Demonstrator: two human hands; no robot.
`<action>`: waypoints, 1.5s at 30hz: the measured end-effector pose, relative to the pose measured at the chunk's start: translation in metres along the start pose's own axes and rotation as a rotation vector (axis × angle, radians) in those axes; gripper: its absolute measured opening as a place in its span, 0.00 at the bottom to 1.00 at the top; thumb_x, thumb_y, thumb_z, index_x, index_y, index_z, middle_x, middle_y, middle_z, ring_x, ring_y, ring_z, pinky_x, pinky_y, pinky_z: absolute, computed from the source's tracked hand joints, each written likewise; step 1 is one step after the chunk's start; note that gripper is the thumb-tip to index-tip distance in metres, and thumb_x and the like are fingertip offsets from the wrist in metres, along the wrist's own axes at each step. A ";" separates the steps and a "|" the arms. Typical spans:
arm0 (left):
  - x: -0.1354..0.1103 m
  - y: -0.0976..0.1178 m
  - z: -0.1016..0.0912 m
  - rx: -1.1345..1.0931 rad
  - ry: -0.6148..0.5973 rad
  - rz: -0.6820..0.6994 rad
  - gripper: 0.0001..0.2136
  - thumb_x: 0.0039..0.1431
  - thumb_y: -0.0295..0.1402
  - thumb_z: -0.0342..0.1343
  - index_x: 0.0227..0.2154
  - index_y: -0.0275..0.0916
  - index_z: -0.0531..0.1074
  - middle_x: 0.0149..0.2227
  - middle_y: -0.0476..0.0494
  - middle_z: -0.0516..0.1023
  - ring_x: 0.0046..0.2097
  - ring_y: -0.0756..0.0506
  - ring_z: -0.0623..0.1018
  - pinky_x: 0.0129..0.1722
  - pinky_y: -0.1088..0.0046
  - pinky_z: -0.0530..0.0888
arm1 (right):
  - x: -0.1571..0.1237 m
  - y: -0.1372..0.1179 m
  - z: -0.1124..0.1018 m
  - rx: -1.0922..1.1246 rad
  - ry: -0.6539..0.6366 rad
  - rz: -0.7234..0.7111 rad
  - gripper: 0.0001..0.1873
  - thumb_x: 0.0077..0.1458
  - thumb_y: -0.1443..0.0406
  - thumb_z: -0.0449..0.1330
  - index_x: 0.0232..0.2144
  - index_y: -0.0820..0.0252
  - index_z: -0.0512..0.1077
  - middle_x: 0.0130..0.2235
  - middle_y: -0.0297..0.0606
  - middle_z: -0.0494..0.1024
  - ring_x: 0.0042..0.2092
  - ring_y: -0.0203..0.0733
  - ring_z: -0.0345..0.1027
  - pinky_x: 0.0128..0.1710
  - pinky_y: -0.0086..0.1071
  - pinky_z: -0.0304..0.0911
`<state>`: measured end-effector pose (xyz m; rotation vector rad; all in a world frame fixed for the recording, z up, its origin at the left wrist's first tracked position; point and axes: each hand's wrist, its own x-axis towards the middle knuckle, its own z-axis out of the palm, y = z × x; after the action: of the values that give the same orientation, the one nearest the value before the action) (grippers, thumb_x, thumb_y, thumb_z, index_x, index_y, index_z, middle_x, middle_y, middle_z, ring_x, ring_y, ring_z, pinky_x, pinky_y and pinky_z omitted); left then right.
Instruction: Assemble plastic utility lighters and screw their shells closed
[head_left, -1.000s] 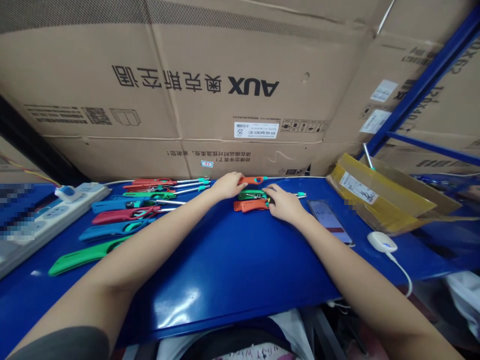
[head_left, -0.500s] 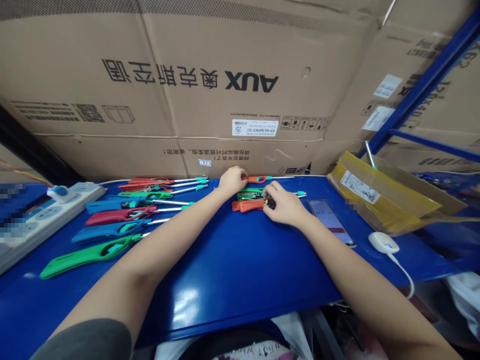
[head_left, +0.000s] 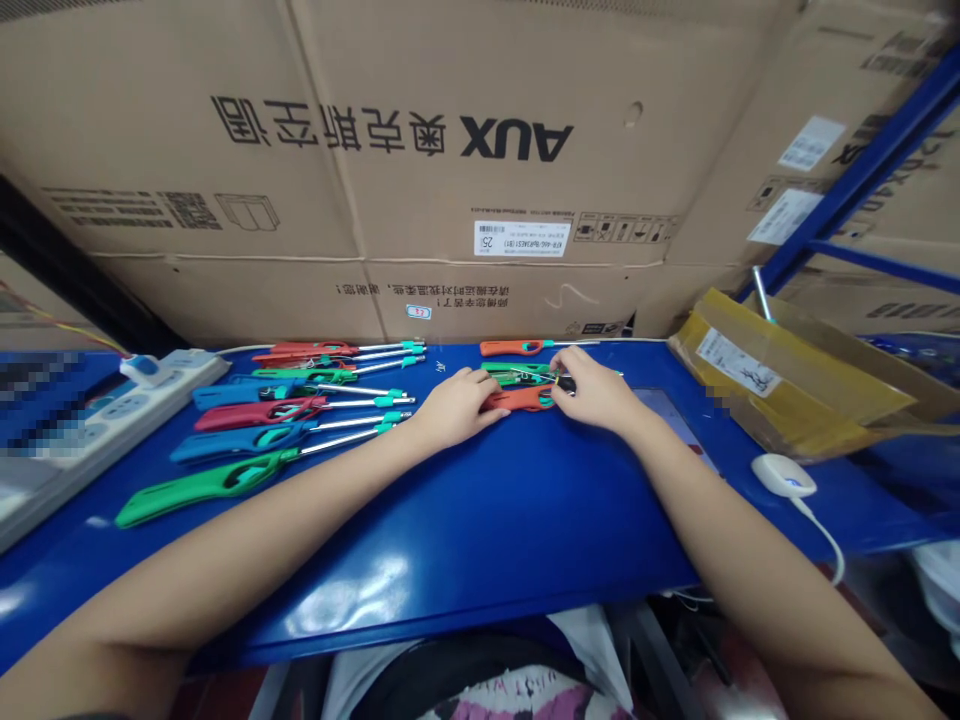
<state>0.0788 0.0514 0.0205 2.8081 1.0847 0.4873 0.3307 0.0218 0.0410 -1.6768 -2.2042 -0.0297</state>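
Note:
My left hand [head_left: 459, 408] grips the left end of an orange-red lighter handle [head_left: 525, 399] lying on the blue table, its thumb along the near side. Over the handle's right part, the fingers of my right hand [head_left: 592, 392] are pinched on a small black piece [head_left: 565, 383]; its kind is not clear. Just behind lies a green lighter [head_left: 504, 374], with thin wires or metal bits and a dark part around it. Farther back is an orange long-necked lighter [head_left: 511, 347].
Several long-necked lighters [head_left: 214, 482] in green, blue and red lie in a row at left, beside a white power strip [head_left: 157, 405]. A phone [head_left: 667, 420] is partly behind my right wrist. At right are a white device [head_left: 782, 474] and a yellow-taped carton [head_left: 810, 385]. Cardboard [head_left: 420, 220] stands behind.
My left hand has left the rear orange lighter and come nearer, onto the orange-red handle's left end. My right hand stays by that handle with the black piece. The view has shifted slightly.

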 end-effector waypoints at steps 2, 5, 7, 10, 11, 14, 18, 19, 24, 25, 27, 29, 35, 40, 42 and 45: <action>-0.004 -0.004 -0.001 -0.013 -0.008 0.031 0.12 0.67 0.41 0.57 0.42 0.37 0.76 0.43 0.38 0.77 0.46 0.39 0.77 0.48 0.62 0.74 | -0.001 0.000 -0.001 -0.002 -0.030 -0.040 0.10 0.56 0.65 0.57 0.41 0.55 0.72 0.45 0.39 0.77 0.41 0.45 0.71 0.34 0.33 0.60; -0.013 -0.008 -0.004 -0.037 -0.018 0.056 0.11 0.68 0.39 0.56 0.45 0.37 0.76 0.45 0.37 0.77 0.46 0.40 0.77 0.48 0.63 0.74 | -0.001 0.003 -0.005 0.004 -0.037 -0.075 0.10 0.60 0.64 0.56 0.42 0.55 0.76 0.46 0.39 0.77 0.43 0.45 0.72 0.36 0.33 0.61; -0.023 -0.008 -0.008 -0.052 -0.031 0.071 0.11 0.68 0.38 0.56 0.46 0.37 0.75 0.45 0.38 0.78 0.47 0.40 0.76 0.49 0.63 0.74 | 0.000 0.007 -0.007 0.019 -0.043 -0.091 0.13 0.62 0.62 0.56 0.45 0.55 0.77 0.48 0.41 0.77 0.45 0.46 0.72 0.37 0.34 0.63; -0.042 -0.005 -0.015 -0.066 -0.048 0.077 0.11 0.69 0.38 0.54 0.47 0.37 0.74 0.44 0.38 0.78 0.49 0.39 0.76 0.50 0.62 0.74 | 0.001 0.014 -0.006 0.056 -0.108 -0.144 0.14 0.63 0.63 0.57 0.47 0.55 0.79 0.46 0.41 0.77 0.44 0.45 0.73 0.42 0.35 0.66; -0.049 -0.004 -0.018 -0.070 -0.055 0.076 0.11 0.69 0.38 0.54 0.47 0.37 0.74 0.45 0.38 0.78 0.48 0.39 0.76 0.49 0.62 0.74 | 0.002 0.015 -0.004 0.070 -0.140 -0.168 0.13 0.63 0.64 0.58 0.46 0.55 0.79 0.45 0.41 0.76 0.43 0.44 0.73 0.43 0.36 0.67; -0.070 -0.001 -0.026 -0.079 -0.083 0.065 0.11 0.69 0.38 0.53 0.47 0.38 0.74 0.45 0.38 0.78 0.47 0.40 0.77 0.48 0.62 0.75 | 0.004 0.017 0.005 0.110 -0.213 -0.220 0.14 0.62 0.67 0.59 0.48 0.55 0.80 0.43 0.41 0.76 0.44 0.44 0.73 0.47 0.37 0.68; -0.094 0.007 -0.036 -0.085 -0.112 0.025 0.12 0.70 0.38 0.53 0.49 0.37 0.73 0.46 0.37 0.78 0.47 0.39 0.78 0.48 0.61 0.76 | 0.005 0.009 0.005 0.152 -0.192 -0.232 0.18 0.61 0.68 0.58 0.53 0.57 0.77 0.47 0.45 0.76 0.50 0.49 0.71 0.53 0.44 0.67; -0.098 0.010 -0.038 -0.086 -0.114 0.017 0.13 0.70 0.37 0.53 0.51 0.37 0.73 0.47 0.37 0.78 0.48 0.39 0.78 0.48 0.61 0.76 | 0.004 0.004 0.001 0.166 -0.179 -0.237 0.19 0.61 0.67 0.59 0.54 0.58 0.76 0.49 0.46 0.76 0.52 0.51 0.70 0.55 0.46 0.65; -0.106 0.014 -0.051 -0.117 -0.159 0.052 0.15 0.71 0.38 0.51 0.54 0.38 0.73 0.47 0.38 0.79 0.48 0.40 0.79 0.49 0.63 0.76 | -0.010 -0.037 -0.029 0.322 -0.331 -0.368 0.22 0.62 0.56 0.62 0.57 0.51 0.72 0.55 0.40 0.76 0.54 0.45 0.72 0.56 0.39 0.66; -0.105 0.011 -0.052 -0.143 -0.167 0.064 0.15 0.71 0.38 0.51 0.54 0.39 0.73 0.48 0.38 0.80 0.48 0.40 0.79 0.49 0.63 0.76 | -0.013 -0.045 -0.032 0.345 -0.444 -0.410 0.26 0.58 0.55 0.65 0.58 0.49 0.72 0.56 0.39 0.76 0.55 0.45 0.72 0.56 0.38 0.67; -0.103 0.002 -0.051 -0.204 -0.176 0.071 0.15 0.72 0.39 0.49 0.55 0.41 0.73 0.50 0.39 0.80 0.49 0.42 0.80 0.51 0.65 0.76 | -0.018 -0.055 -0.030 0.345 -0.564 -0.399 0.33 0.52 0.56 0.70 0.60 0.48 0.70 0.58 0.38 0.75 0.55 0.47 0.72 0.54 0.37 0.68; -0.102 -0.009 -0.046 -0.248 -0.161 0.063 0.16 0.73 0.38 0.47 0.57 0.42 0.72 0.52 0.40 0.80 0.50 0.42 0.80 0.51 0.65 0.76 | -0.019 -0.058 -0.022 0.410 -0.583 -0.365 0.28 0.53 0.56 0.69 0.56 0.50 0.72 0.51 0.37 0.79 0.49 0.44 0.74 0.48 0.35 0.70; -0.105 -0.017 -0.037 -0.249 -0.084 -0.014 0.18 0.74 0.44 0.45 0.56 0.42 0.73 0.53 0.41 0.79 0.54 0.41 0.79 0.56 0.64 0.74 | -0.014 -0.042 0.004 0.475 -0.443 -0.317 0.14 0.63 0.56 0.62 0.46 0.57 0.75 0.38 0.36 0.79 0.37 0.39 0.71 0.39 0.32 0.67; -0.110 -0.005 -0.042 -0.216 -0.140 0.019 0.27 0.61 0.53 0.60 0.57 0.43 0.71 0.50 0.40 0.78 0.48 0.40 0.80 0.47 0.66 0.77 | -0.015 -0.040 0.001 0.366 -0.462 -0.366 0.25 0.53 0.47 0.69 0.47 0.54 0.74 0.42 0.36 0.78 0.41 0.42 0.71 0.40 0.33 0.66; -0.112 -0.002 -0.040 -0.190 -0.149 0.037 0.21 0.65 0.48 0.57 0.56 0.43 0.72 0.47 0.41 0.79 0.46 0.41 0.80 0.45 0.67 0.77 | -0.017 -0.044 -0.002 0.311 -0.495 -0.396 0.26 0.52 0.46 0.69 0.48 0.53 0.74 0.44 0.37 0.78 0.43 0.43 0.72 0.40 0.33 0.65; -0.114 0.001 -0.037 -0.189 -0.125 0.034 0.17 0.71 0.40 0.49 0.56 0.42 0.73 0.43 0.41 0.80 0.43 0.42 0.81 0.42 0.68 0.77 | -0.020 -0.050 -0.005 0.269 -0.531 -0.429 0.25 0.53 0.49 0.69 0.50 0.50 0.73 0.45 0.36 0.79 0.42 0.43 0.73 0.39 0.34 0.64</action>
<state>-0.0121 -0.0260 0.0259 2.6564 0.9171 0.3888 0.2902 -0.0123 0.0501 -1.1289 -2.7610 0.6373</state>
